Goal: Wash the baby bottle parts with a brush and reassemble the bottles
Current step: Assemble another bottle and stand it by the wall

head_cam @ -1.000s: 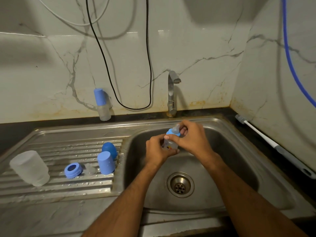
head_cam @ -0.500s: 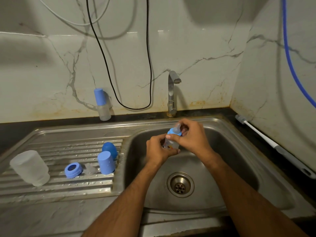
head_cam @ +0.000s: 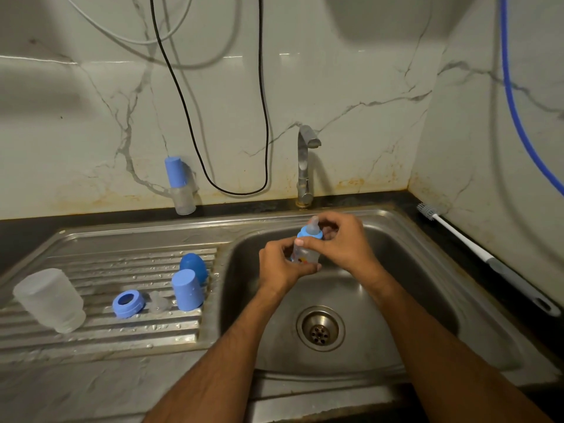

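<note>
Over the sink basin [head_cam: 396, 300] I hold a small clear baby bottle [head_cam: 306, 254] upright. My left hand [head_cam: 282, 267] grips its body from the left. My right hand [head_cam: 341, 242] pinches the blue collar ring [head_cam: 309, 233] with the clear teat at the bottle's top. On the drainboard [head_cam: 91, 337] lie a loose blue ring [head_cam: 128, 303], a clear teat [head_cam: 158, 303], a blue cap [head_cam: 186, 290] standing upside down, a rounder blue cap [head_cam: 193, 267] behind it and a frosted clear bottle body [head_cam: 50, 300] standing mouth down. An assembled bottle with blue cap [head_cam: 178, 186] leans against the wall.
The tap [head_cam: 306, 166] stands behind the basin with no water running. A bottle brush [head_cam: 485, 261] with a white and grey handle lies on the dark counter at the right. Black and grey cables hang down the marble wall; a blue hose [head_cam: 515, 111] hangs at the right.
My right hand has shifted slightly around the blue collar ring on the bottle. The bottle and my left hand stay in about the same place.
</note>
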`<state>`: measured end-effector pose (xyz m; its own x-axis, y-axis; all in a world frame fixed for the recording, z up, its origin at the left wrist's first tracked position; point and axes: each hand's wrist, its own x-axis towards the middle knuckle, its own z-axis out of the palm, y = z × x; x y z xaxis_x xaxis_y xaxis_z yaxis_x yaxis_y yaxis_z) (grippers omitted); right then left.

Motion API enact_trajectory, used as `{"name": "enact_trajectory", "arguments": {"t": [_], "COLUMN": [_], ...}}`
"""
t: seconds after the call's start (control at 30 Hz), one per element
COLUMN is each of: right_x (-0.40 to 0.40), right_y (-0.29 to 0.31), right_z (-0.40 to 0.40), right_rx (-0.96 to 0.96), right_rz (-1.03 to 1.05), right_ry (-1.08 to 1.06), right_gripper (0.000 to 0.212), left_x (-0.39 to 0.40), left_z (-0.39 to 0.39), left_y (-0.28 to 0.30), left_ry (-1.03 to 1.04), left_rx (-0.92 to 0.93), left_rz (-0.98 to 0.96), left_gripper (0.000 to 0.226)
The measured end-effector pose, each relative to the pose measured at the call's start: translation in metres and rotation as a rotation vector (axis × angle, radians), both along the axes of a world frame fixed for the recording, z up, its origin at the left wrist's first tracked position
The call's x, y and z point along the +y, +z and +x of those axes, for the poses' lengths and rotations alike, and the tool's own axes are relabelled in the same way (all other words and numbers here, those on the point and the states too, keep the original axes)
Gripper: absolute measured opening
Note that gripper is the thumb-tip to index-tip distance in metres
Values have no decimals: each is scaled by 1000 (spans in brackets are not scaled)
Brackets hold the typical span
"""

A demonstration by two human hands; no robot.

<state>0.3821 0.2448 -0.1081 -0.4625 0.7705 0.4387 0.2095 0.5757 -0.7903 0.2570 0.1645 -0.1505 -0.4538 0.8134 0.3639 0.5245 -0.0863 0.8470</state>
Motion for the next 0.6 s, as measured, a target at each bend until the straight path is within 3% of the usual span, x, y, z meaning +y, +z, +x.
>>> {"name": "enact_trajectory", "arguments": {"t": [0.13,0.33,0.6], "right_x": [-3,2,-4], "right_y": [1,5,2], "right_z": [-4,3,-2], "right_rx": [-36,-1,24], "right_rz": [13,-19,-51], "right_ry": [-73,21,38], "right_gripper": [45,62,50], "left_x": [-1,0,-3], "left_z": [1,-3,-3], "left_y": [0,3,4], "left_ry": [6,8,29], "left_rx": [5,-40,-28], "left_rz": [11,15,69], "left_gripper": [51,50,48]}}
